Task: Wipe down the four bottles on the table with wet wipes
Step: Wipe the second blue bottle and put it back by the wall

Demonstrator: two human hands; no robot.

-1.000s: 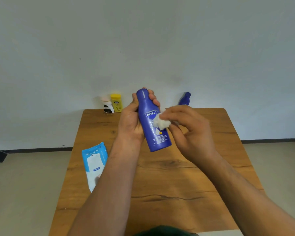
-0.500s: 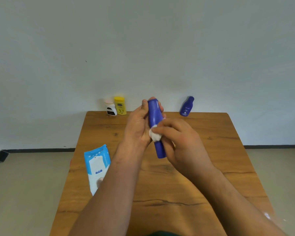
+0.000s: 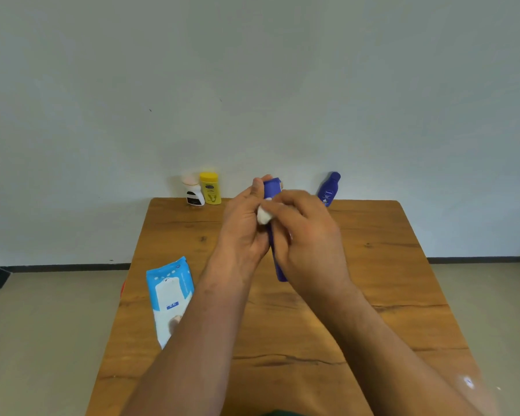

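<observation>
Between the two hands, above the middle of the wooden table, is the large blue bottle. The hands hide most of it. Only its upper end shows above the fingers and its lower end below the right hand, so no label can be read. The left hand grasps the bottle from the left side, with the thumb up along it. The right hand pinches a small crumpled white wet wipe and presses it on the bottle's upper part. The fingers of this hand are blurred, and how each one lies is hard to make out.

Left of the left forearm lies one blue and white pack of wipes. The forearm covers the pack's near corner. A small red bit shows at the table edge left of the pack, and I cannot tell what it is.

Bottles are four in count. One is in the hands. Three stand beyond the hands at the far edge: a white bottle touching a yellow bottle beyond the left hand, and a small blue bottle just beyond the right hand.
</observation>
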